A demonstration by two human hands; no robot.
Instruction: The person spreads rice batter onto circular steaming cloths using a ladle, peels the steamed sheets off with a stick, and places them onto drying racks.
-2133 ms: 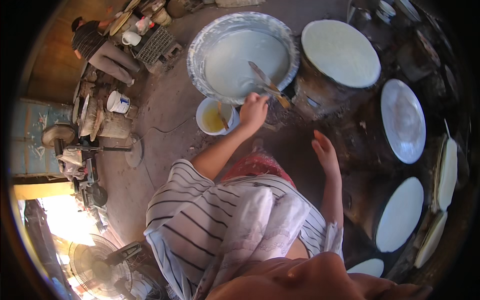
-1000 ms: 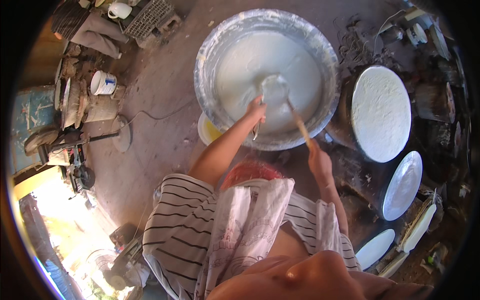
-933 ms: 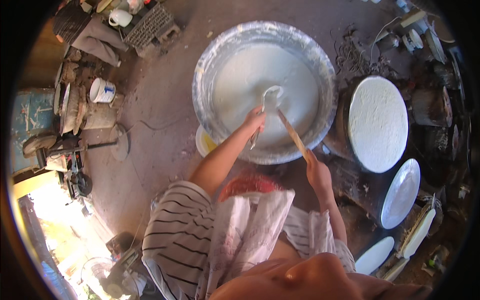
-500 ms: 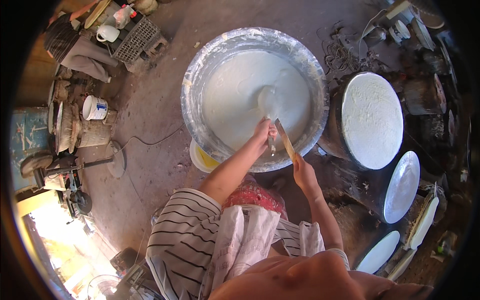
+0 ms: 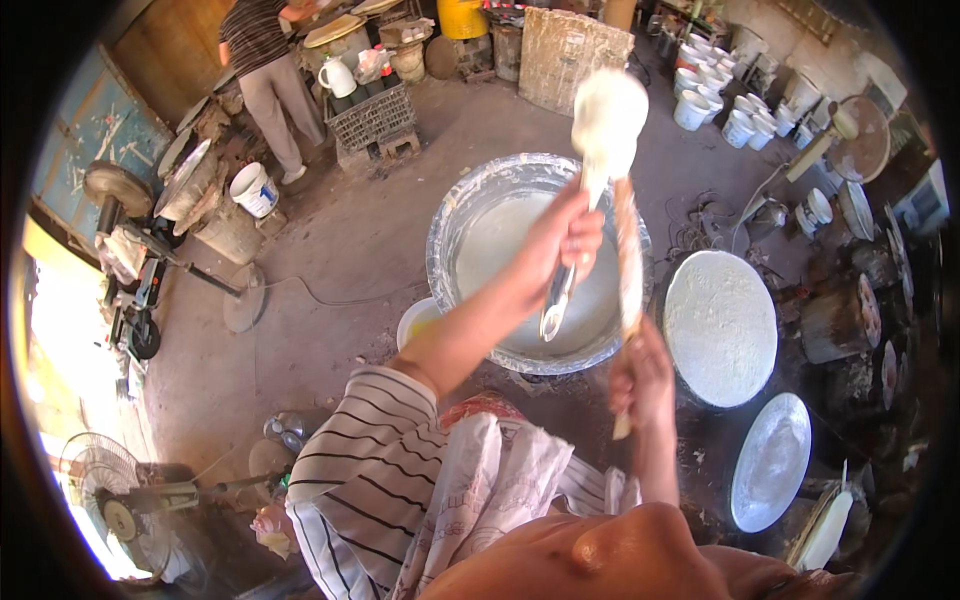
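My left hand (image 5: 572,240) is closed round the handle of a ladle (image 5: 561,290), whose head is coated in a thick lump of white batter (image 5: 608,115). Held low in my right hand (image 5: 643,378), a flat wooden stick (image 5: 629,265) reaches up to the batter lump, its upper end smeared white. Both tools are raised over a large grey basin (image 5: 438,262) with crusted rim, partly filled with white batter (image 5: 488,245). To its right a round surface (image 5: 722,325) bears an even white layer. The ladle's bowl is hidden under the batter.
A pale tub with yellow inside (image 5: 414,322) sits against the basin's left. A bare round metal plate (image 5: 770,462) lies lower right. Another person (image 5: 270,75) stands far left by a crate (image 5: 375,122). Several white buckets (image 5: 692,110) stand far right; a cord (image 5: 330,302) crosses the floor.
The ladle has risen out of the basin with batter on it, and the wooden stick has been lifted alongside. My view has tilted up, bringing more of the far room into sight.
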